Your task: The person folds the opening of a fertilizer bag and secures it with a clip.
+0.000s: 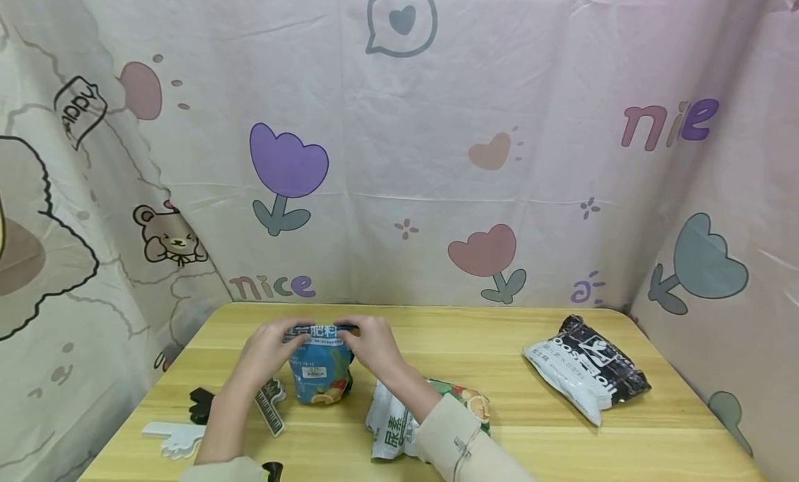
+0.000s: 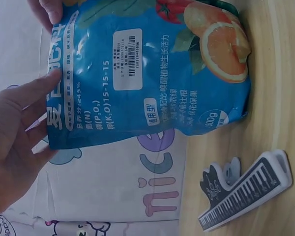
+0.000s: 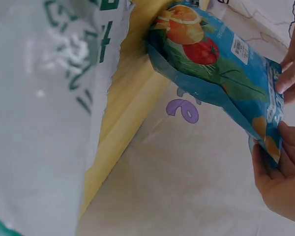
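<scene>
A blue fertilizer bag point(image 1: 320, 378) printed with fruit and vegetables stands upright on the wooden table. Its top edge is pinched at the left corner by my left hand point(image 1: 270, 343) and at the right corner by my right hand point(image 1: 373, 343). In the left wrist view, the thumb of my left hand point(image 2: 14, 132) lies over the bag's front point(image 2: 152, 83), with the fingers behind it. The right wrist view has my right hand point(image 3: 285, 172) gripping the other top corner of the bag point(image 3: 221, 64). Whether the bag is sealed cannot be seen.
A piano-patterned clip point(image 1: 270, 407) lies left of the bag, near a black clip point(image 1: 201, 406) and a white hand-shaped clip point(image 1: 177, 437). A white-and-green bag point(image 1: 387, 426) lies partly under my right forearm. Farther right rests a black-and-white bag point(image 1: 589, 367). A printed cloth point(image 1: 387, 156) hangs behind.
</scene>
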A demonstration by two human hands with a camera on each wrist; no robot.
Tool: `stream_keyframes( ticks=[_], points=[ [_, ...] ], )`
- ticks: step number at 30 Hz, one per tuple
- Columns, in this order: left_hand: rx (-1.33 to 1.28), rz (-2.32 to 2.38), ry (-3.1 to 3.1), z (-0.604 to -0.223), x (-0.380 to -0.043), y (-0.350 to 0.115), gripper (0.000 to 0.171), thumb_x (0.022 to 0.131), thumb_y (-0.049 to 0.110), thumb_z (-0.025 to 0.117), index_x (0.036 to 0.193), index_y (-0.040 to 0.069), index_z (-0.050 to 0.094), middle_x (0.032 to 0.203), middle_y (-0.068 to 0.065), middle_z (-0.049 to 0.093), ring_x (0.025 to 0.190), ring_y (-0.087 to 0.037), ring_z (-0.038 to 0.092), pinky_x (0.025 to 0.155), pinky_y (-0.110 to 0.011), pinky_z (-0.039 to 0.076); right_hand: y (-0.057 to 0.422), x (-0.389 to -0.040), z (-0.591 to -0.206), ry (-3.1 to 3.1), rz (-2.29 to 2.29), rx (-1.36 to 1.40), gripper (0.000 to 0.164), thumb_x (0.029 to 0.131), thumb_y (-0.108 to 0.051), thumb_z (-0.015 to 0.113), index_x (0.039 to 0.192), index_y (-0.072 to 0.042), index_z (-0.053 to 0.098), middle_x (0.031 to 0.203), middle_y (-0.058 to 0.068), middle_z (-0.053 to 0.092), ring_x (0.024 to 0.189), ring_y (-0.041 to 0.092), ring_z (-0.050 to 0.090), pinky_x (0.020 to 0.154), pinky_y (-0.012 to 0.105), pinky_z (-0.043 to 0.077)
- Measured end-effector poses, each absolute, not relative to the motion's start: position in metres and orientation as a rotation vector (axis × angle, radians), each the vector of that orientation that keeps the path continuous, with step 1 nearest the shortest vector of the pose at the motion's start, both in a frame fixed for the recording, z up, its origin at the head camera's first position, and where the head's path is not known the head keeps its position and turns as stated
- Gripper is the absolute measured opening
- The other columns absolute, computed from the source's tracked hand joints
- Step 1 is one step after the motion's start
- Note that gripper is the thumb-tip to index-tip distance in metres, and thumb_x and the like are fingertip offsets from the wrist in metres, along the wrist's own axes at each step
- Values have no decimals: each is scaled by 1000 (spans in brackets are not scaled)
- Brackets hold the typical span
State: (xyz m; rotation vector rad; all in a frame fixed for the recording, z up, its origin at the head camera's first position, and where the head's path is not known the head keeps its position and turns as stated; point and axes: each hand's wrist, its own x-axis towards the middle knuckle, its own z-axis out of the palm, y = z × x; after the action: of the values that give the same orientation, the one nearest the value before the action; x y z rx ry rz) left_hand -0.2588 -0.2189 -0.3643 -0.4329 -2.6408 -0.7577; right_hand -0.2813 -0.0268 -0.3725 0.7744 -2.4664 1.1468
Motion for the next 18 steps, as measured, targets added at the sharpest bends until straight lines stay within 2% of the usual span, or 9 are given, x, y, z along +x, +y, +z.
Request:
stream_keyframes(
  ticks=[6, 12, 18],
  points=[
    [-501, -687, -2701, -363, -264, -213, 24, 82, 18, 70, 104, 9, 68, 97, -9, 67, 87, -28, 62, 73, -47, 49, -33, -283, -374, -2525, 903, 797, 19, 83, -21, 70, 99, -10, 71, 90, -1, 68, 75, 5, 60, 58, 12, 46],
    [-587, -640, -2753, -360, -268, -210, 24, 78, 13, 72, 102, 8, 68, 93, -6, 67, 79, -23, 63, 69, -42, 51, -40, -282, -372, -2490, 484, 879, 17, 83, -25, 70, 94, -12, 70, 81, -4, 67, 68, 6, 59, 57, 12, 45],
    [-539, -666, -2786, -357, -270, -211, 24, 76, 10, 74, 99, 7, 69, 87, -5, 67, 73, -19, 61, 64, -39, 50, -44, -285, -369, -2523, 437, 902, 15, 84, -23, 69, 93, -12, 69, 79, -4, 67, 62, 5, 58, 52, 11, 43]
  ],
)
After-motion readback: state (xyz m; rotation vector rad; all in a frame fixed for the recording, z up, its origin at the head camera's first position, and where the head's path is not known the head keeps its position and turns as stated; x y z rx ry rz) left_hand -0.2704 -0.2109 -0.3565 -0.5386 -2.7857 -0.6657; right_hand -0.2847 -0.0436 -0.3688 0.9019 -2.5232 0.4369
